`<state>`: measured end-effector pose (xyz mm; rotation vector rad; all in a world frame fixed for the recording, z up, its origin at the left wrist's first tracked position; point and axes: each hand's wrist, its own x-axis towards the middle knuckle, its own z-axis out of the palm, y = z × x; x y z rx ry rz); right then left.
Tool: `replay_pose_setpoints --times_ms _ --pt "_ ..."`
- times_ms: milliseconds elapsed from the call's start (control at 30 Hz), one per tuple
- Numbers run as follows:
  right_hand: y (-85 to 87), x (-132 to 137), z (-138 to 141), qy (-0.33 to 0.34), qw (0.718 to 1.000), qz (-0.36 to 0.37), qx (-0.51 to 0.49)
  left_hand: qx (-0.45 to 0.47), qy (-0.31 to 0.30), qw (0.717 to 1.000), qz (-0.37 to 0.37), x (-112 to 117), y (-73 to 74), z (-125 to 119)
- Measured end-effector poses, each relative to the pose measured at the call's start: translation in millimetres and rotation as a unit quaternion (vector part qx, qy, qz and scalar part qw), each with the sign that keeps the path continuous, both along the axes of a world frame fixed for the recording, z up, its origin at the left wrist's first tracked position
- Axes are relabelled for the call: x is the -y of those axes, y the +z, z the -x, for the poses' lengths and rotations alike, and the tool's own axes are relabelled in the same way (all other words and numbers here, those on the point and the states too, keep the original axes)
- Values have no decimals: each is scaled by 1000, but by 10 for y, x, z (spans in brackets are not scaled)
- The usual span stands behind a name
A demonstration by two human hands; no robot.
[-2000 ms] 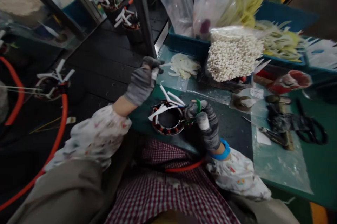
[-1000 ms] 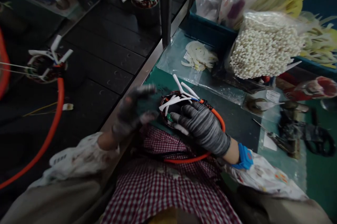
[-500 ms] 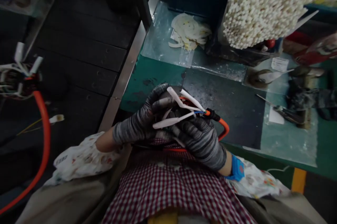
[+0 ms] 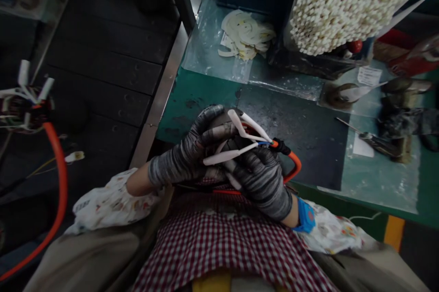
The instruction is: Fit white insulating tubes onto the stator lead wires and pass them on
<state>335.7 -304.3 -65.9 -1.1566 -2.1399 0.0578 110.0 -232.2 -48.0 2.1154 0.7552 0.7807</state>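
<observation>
Both my gloved hands close around a round motor stator held at the near edge of the green bench, just above my lap. My left hand wraps its far and left side. My right hand grips its near and right side. White sleeved leads stick out across the top of the stator. An orange cable runs off it to the right and loops back under my right hand. Most of the stator is hidden by my fingers.
A bag of white tubes hangs at the back, a heap of pale paper strips on clear plastic beside it. Pliers and dark tools lie right. Left, over a dark floor, another stator trails an orange cable.
My left hand came down from holding a lead and closed on the stator. My right hand moved over its near side. The stator now sits nearer my lap, and the view tilted downward.
</observation>
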Motion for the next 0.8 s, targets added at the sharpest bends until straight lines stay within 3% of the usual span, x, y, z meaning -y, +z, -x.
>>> replay_pose_setpoints --times_ms 233,400,500,567,667,733,800 --pt "-122 -76 -63 7 999 1 -33 24 -30 999 36 -208 38 34" --pt "-45 -375 25 -5 1000 8 -8 24 -38 983 181 -553 -103 103" --pt "25 -511 127 -27 999 1 22 52 -70 975 205 -701 -216 165" --pt "39 -550 176 -36 999 -19 17 38 -61 985 159 -708 -261 225" --pt "2 -568 194 -41 998 -38 -8 -25 56 998 -29 -593 -250 333" --pt "-38 -577 173 -35 998 -38 -29 -82 112 971 -195 -511 -194 384" --pt "-77 -579 134 -32 998 -42 -44 -146 98 933 -314 -489 -108 381"
